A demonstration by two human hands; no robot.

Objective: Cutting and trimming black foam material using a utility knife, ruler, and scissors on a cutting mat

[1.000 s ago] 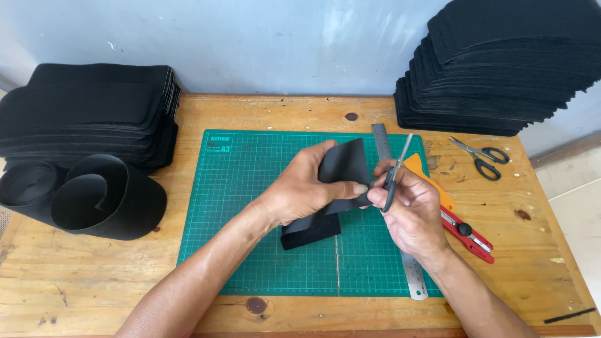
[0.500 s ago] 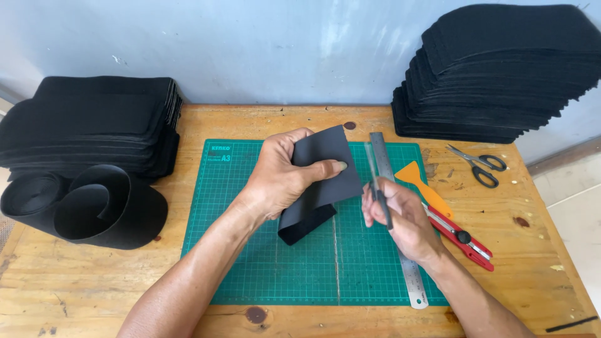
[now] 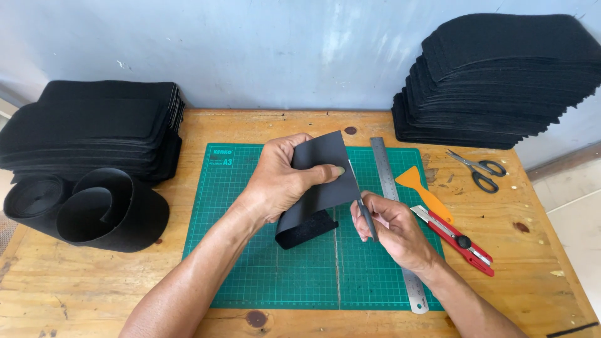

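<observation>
the left hand (image 3: 282, 181) grips a black strip of soft sheet material (image 3: 316, 188) above the middle of the green cutting mat (image 3: 250, 250), thumb pressed on its face and fingers curled round the back; the strip's lower end folds back and touches the mat. the right hand (image 3: 391, 228) is clenched round a slim grey blade tool (image 3: 362, 203), which looks like small snips, its tip touching the strip's right edge. whether the blades have bitten into the material cannot be told from this view.

as a judgement, the trimming of this 1 piece is at its start or in progress: the strip's right edge looks whole, and no offcut lies on the mat. the wider job looks well along, since 2 tall piles of black cut pieces stand on the wooden table (image 3: 87, 294), the left stack (image 3: 94, 125) and the right stack (image 3: 501, 81), while a loose black roll (image 3: 100, 209) beside the left stack suggests more material is left.

a steel ruler (image 3: 394, 206) lies along the mat's right side, partly under the right hand. just beside it are an orange scraper (image 3: 421, 188) and a red utility knife (image 3: 457, 241), and black-handled scissors (image 3: 479, 170) lie near the right stack, all untouched.
</observation>
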